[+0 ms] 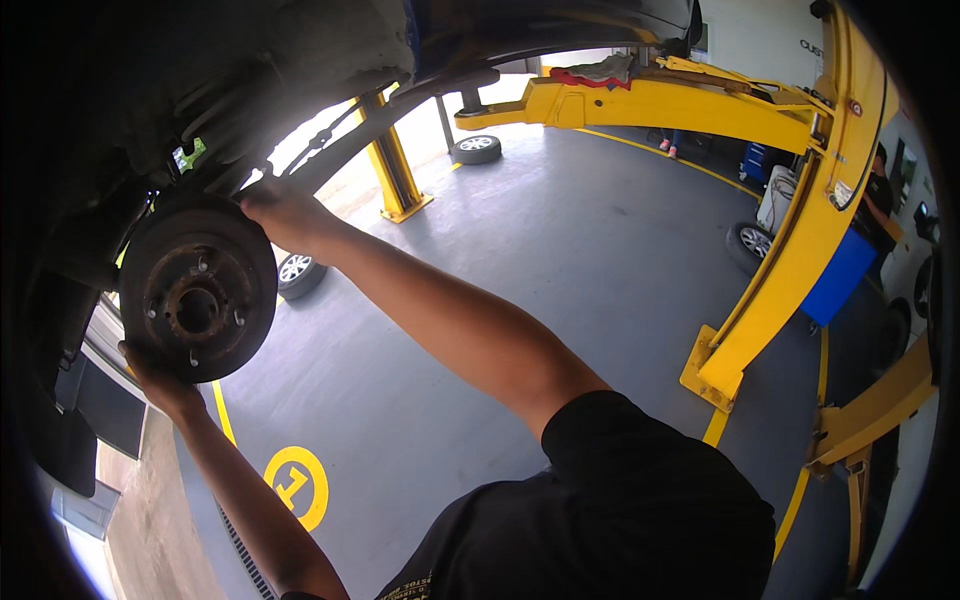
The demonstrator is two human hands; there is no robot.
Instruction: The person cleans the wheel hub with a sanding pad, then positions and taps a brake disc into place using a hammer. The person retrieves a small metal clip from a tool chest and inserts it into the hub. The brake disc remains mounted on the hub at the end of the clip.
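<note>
A dark, rust-stained brake disc (243, 268) with a hub hole and several wheel studs sits under the raised car (330, 50), at the left. My left hand (172, 388) grips its lower left rim, the thumb at the edge and the other fingers hidden behind it. At the upper right rim my right hand (283, 216) is closed round the edge, its fingertips partly out of sight in shadow. Dark suspension parts lie behind the disc, too dim to make out.
Yellow lift posts (790, 260) stand at right and back, with a lift arm (640, 105) under the car bearing red and grey cloths (600, 72). Removed wheels (477, 150) lie on the grey floor (600, 240). Another person (880, 200) stands far right near a blue panel (838, 275).
</note>
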